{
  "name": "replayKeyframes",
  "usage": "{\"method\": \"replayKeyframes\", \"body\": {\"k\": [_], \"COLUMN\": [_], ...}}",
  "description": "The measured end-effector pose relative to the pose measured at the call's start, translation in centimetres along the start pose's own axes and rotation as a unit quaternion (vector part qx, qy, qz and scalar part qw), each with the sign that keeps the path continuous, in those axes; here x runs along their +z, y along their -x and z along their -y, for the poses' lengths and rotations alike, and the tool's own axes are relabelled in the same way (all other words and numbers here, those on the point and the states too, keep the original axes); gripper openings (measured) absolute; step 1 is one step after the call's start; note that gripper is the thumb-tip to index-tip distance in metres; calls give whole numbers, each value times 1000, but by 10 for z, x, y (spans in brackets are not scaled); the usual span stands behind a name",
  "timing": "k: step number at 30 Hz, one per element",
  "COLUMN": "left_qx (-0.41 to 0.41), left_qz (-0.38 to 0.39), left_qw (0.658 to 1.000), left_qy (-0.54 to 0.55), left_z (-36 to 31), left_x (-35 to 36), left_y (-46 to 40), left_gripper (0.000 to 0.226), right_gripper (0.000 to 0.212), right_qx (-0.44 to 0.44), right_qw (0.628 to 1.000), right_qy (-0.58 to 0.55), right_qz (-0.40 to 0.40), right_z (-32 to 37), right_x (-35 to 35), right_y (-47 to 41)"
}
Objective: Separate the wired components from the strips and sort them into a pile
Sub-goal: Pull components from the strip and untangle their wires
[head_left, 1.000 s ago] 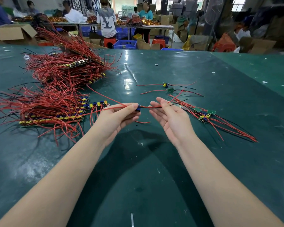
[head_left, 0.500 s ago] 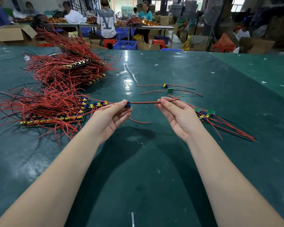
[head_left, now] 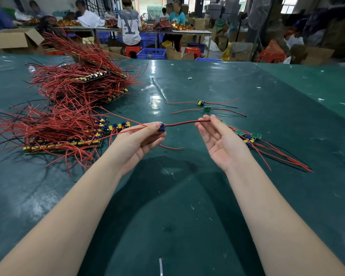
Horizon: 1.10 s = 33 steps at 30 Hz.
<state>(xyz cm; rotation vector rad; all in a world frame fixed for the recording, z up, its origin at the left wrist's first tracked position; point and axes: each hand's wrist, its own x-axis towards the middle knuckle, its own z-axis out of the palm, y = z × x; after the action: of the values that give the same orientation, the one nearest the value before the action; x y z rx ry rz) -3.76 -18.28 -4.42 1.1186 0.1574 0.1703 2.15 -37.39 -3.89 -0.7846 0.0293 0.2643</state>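
Note:
My left hand [head_left: 136,141] pinches a small blue wired component [head_left: 161,127] at its fingertips. Its red and black wires [head_left: 184,123] stretch right to my right hand [head_left: 220,139], whose fingertips pinch the wire ends, palm up. Both hands hover over the green table [head_left: 187,196]. On the left lie strips of components with long red wires [head_left: 54,130], and a taller heap of strips [head_left: 82,82] behind them. A small pile of separated components [head_left: 251,138] lies just right of my right hand.
Two separated components [head_left: 204,106] with wires lie farther back at centre. A loose red wire piece [head_left: 170,147] lies under my hands. Beyond the table's far edge stand blue crates [head_left: 151,53], cardboard boxes [head_left: 16,39] and people working at other tables.
Both hands have lifted and moved apart, drawing the component's wires out straight between them. My left hand slid back left with the blue component, away from the strips.

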Motion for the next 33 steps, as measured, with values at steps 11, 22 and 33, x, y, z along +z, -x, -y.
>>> {"method": "replayKeyframes", "body": {"k": [11, 22, 33], "left_qx": [2, 43, 57], "left_qz": [-5, 58, 23], "left_qw": [998, 997, 998], "left_qy": [-61, -21, 35], "left_z": [5, 8, 1], "left_x": [2, 13, 14], "left_y": [1, 6, 5], "left_gripper": [7, 22, 16], "right_gripper": [19, 13, 11], "right_qx": [-37, 57, 50], "right_qw": [997, 980, 989], "right_qy": [45, 120, 92], "right_qz": [-46, 145, 102], "right_z": [2, -33, -24], "right_x": [-1, 16, 17], "right_y": [0, 10, 11]}}
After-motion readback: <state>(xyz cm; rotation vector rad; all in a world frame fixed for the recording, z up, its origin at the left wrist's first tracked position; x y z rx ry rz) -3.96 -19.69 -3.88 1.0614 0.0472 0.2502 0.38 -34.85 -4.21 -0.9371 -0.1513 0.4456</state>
